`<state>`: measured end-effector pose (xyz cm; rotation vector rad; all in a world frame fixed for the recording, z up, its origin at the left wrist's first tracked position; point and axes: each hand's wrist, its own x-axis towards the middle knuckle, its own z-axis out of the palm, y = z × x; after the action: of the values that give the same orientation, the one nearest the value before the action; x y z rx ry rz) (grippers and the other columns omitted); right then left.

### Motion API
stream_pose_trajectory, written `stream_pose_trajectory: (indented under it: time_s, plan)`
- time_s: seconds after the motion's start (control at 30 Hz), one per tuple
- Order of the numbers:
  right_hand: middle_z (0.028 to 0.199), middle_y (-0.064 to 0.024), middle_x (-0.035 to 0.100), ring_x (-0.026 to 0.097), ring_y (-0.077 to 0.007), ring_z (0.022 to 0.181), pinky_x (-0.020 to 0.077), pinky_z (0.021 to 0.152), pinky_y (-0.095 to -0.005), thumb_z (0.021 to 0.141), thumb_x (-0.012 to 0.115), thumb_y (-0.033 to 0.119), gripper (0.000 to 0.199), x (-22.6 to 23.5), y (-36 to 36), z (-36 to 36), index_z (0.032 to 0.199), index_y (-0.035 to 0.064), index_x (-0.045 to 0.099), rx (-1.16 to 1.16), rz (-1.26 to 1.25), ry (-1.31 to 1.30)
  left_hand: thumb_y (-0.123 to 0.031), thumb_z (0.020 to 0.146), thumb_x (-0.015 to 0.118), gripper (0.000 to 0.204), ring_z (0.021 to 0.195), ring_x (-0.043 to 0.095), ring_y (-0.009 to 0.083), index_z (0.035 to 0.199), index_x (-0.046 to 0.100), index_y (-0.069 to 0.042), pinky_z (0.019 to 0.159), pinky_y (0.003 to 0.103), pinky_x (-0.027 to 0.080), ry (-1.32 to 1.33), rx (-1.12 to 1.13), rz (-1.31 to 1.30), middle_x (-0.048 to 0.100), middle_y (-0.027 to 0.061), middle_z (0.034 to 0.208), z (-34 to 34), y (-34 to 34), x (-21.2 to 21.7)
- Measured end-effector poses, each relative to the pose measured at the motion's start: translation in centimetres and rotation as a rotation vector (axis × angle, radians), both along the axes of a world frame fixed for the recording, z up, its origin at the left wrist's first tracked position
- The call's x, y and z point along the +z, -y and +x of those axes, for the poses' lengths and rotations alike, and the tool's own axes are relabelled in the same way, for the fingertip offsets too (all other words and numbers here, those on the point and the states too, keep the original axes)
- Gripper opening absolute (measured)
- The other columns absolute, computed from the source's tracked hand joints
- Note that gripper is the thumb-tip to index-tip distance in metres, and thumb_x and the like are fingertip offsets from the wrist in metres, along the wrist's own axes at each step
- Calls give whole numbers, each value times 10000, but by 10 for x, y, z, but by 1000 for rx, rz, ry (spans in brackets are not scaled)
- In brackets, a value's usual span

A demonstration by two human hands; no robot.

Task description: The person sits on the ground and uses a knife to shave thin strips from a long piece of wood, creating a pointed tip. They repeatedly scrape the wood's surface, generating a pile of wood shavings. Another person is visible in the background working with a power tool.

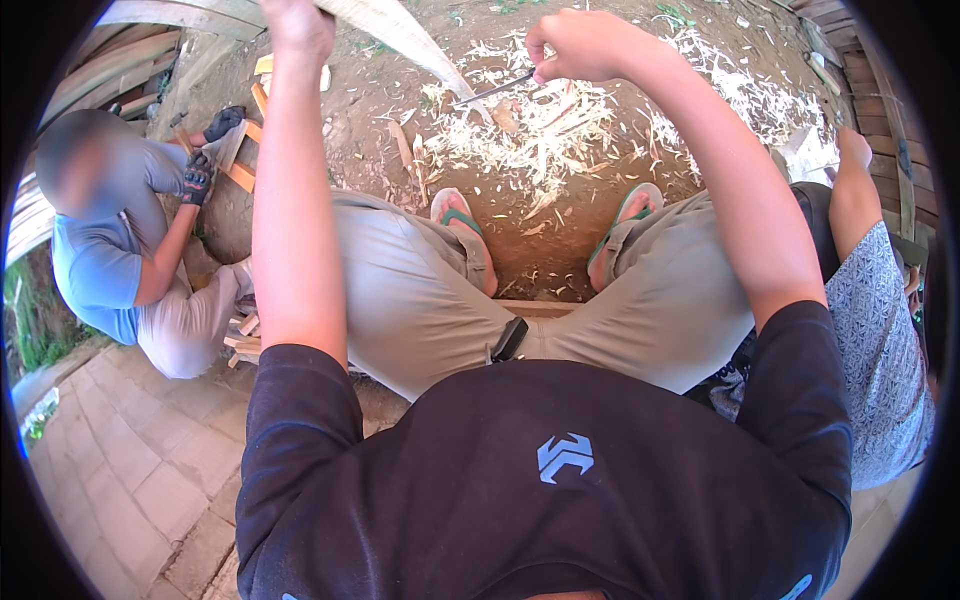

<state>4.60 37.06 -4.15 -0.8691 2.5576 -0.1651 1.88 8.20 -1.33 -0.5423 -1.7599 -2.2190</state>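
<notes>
At the top edge of the head view, my left hand (300, 32) is closed at the upper end of a long pale strip of wood (405, 42); its fingers are partly cut off by the frame. The strip slants down to the right and narrows toward its lower end. My right hand (580, 45) is closed round a knife (500, 88), whose handle is mostly hidden in the fingers. The thin dark blade points left and lies close to the strip's lower end; whether they touch I cannot tell. Pale wood shavings (550, 145) are heaped on the ground below the knife.
On the left a person (110, 220) in dark gloves handles pieces of wood (240, 175). Another person's patterned garment (870, 370) is close on my right. My sandalled feet (465, 225) stand on bare soil. Stacked planks (110, 75) are at the far left.
</notes>
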Motion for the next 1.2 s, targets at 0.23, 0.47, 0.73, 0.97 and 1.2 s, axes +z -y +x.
stream_pose_trajectory:
  time_s: [0.23, 0.47, 0.73, 0.97, 1.2]
  plan:
    - [984, -220, 749, 719, -401, 975, 573, 875, -508, 860, 696, 322, 306, -12, 11, 3, 1062, 99, 753, 67, -179, -189, -495, 1011, 549, 635, 739, 687, 194, 1351, 560, 41, 668, 322, 583, -22, 124, -18, 671, 84, 860, 1, -33, 5]
    - [924, -233, 742, 725, -403, 914, 581, 834, -507, 879, 659, 270, 248, -36, 7, -1, 998, 76, 757, -2, -93, -257, -442, 1032, 546, 542, 753, 683, 191, 1299, 606, 26, 680, 334, 593, -69, 133, 15, 663, 77, 904, -12, -31, -4]
    - [889, -233, 740, 730, -405, 863, 584, 801, -517, 879, 652, 300, 251, -35, 19, 7, 1004, 118, 773, -107, -238, -295, -439, 1042, 509, 525, 770, 678, 177, 1283, 629, 13, 679, 326, 556, -55, 254, -35, 667, 68, 844, -24, -10, -13]
    - [893, -218, 743, 733, -390, 876, 585, 802, -514, 868, 667, 310, 243, -43, 22, 1, 1001, 140, 778, -132, -205, -306, -433, 1052, 475, 507, 744, 659, 169, 1244, 656, 1, 687, 317, 540, -17, 332, -8, 662, 60, 840, -17, -8, -6]
    - [936, -205, 754, 739, -376, 886, 591, 816, -492, 838, 716, 328, 247, -51, 22, -1, 988, 149, 795, -210, -178, -210, -466, 1040, 500, 533, 703, 652, 167, 1247, 638, 5, 641, 313, 542, -13, 263, 13, 653, 58, 830, -15, -12, -2]
